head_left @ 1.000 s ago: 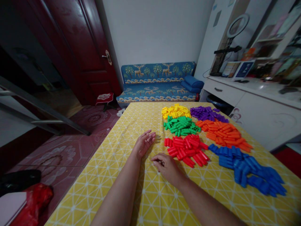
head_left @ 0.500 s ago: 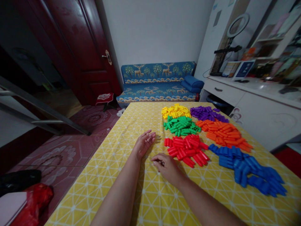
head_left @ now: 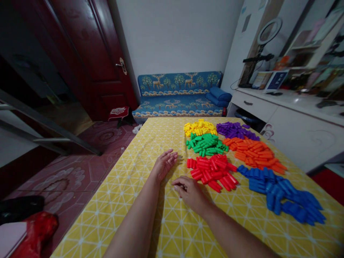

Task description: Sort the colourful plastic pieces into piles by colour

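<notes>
My left hand (head_left: 164, 165) rests on its side on the yellow patterned tablecloth (head_left: 129, 179), fingers spread and holding nothing. Below and right of it, my right hand (head_left: 189, 191) lies on the cloth with curled fingers; whether anything is inside them is hidden. Just beyond the right hand is a pile of red pieces (head_left: 212, 170). Green pieces (head_left: 205, 144) and yellow pieces (head_left: 200, 127) lie behind the red ones. Purple pieces (head_left: 236, 130), orange pieces (head_left: 255, 154) and blue pieces (head_left: 279, 191) form piles along the right side.
A blue patterned sofa (head_left: 174, 104) stands past the table's far edge. White drawers (head_left: 252, 104) are at the right, a red stool (head_left: 118, 113) and a dark red door (head_left: 94, 53) at the left. A metal ladder frame (head_left: 53, 139) stands left of the table.
The view has shifted very slightly. Both hands and the piles otherwise look the same.
</notes>
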The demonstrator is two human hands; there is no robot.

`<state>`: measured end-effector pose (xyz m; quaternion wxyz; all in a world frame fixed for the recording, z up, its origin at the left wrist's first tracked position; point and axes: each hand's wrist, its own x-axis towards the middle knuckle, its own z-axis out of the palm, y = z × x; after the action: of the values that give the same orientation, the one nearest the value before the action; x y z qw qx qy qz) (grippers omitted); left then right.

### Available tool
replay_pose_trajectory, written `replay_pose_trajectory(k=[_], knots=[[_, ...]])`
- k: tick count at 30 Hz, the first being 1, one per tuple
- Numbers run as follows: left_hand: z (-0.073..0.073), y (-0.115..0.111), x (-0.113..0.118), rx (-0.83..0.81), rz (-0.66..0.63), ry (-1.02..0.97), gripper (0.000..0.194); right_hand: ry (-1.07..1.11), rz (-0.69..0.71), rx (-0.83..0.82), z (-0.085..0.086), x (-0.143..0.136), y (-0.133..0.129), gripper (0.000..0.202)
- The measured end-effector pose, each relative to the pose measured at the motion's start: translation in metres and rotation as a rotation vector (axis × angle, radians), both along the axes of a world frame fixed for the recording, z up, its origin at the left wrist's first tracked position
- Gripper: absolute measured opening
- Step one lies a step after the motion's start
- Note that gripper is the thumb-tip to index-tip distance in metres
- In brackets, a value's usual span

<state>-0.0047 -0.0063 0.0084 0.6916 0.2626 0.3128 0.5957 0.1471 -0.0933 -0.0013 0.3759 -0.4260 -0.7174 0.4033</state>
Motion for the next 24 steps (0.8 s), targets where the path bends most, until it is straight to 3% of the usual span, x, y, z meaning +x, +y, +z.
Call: replay_pose_trajectory(k=[2, 5, 9, 11, 15, 19, 22, 24], knots=[[0.000, -0.001, 0.002, 0.012, 0.012, 0.037, 0.025, 0.039, -0.016, 0.063, 0.002, 0.001, -0.002, 0.014], [-0.003, -0.003, 0.007, 0.064, 0.048, 0.105, 0.026, 0.023, -0.105, 0.331, 0.014, 0.018, 0.002, 0.018], [-0.007, -0.007, 0.016, 0.173, 0.066, 0.301, 0.022, -0.175, -0.483, 0.661, 0.034, 0.076, 0.028, 0.019], [-0.005, -0.010, 0.020, 0.220, 0.063, 0.400, 0.021, -0.325, -0.629, 0.667, 0.035, 0.106, 0.044, 0.025], [0.003, -0.019, 0.025, 0.291, -0.005, 0.485, 0.035, -0.646, -0.681, 0.508, 0.016, 0.135, 0.060, 0.039], [0.005, -0.025, 0.030, 0.462, -0.070, 0.724, 0.051, -0.762, -0.682, 0.439, 0.006, 0.122, 0.053, 0.040], [0.003, -0.027, 0.036, 0.685, -0.138, 1.051, 0.057, -0.771, -0.680, 0.426, 0.009, 0.104, 0.044, 0.039], [0.002, -0.027, 0.040, 0.753, -0.160, 1.168, 0.059, -0.753, -0.664, 0.406, 0.011, 0.091, 0.038, 0.040]])
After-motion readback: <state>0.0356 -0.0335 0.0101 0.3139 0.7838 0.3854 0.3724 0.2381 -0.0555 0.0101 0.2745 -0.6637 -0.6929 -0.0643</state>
